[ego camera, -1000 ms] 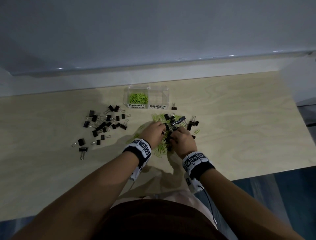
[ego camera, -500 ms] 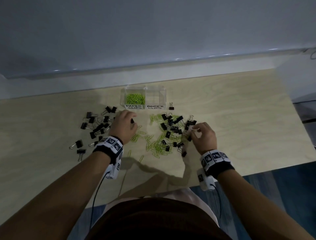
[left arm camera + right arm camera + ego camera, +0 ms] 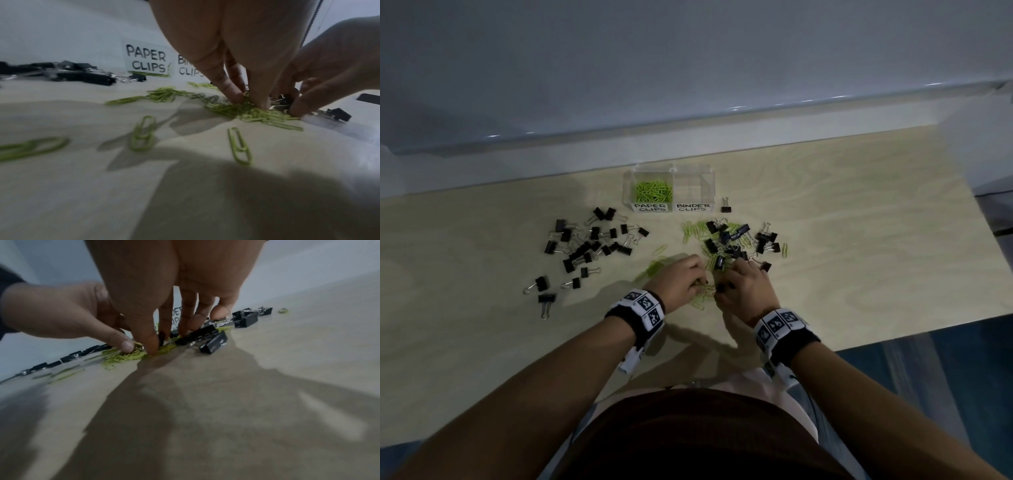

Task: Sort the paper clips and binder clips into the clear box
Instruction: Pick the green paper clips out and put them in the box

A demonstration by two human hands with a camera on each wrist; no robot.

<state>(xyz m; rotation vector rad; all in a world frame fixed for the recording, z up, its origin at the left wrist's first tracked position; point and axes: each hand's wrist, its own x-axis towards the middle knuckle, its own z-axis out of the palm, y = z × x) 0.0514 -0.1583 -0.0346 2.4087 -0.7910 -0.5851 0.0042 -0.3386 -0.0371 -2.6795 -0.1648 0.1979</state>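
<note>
Head view: pale wood-grain counter [image 3: 859, 222], clear box [image 3: 669, 178] upper centre, hand-lettered "PAPER CLIPS" and "BINDER CLIPS", green wire paper clips [image 3: 653, 191] in the first. Left wrist view: left hand [image 3: 226, 48] pinching thin green clips [image 3: 246, 112] mid-frame. Right wrist view: right hand [image 3: 164, 280] fingertips pinching into the same heap, boxy black binder clips [image 3: 213, 341] just right.

black wristbands [image 3: 635, 317], white coded tags
</note>
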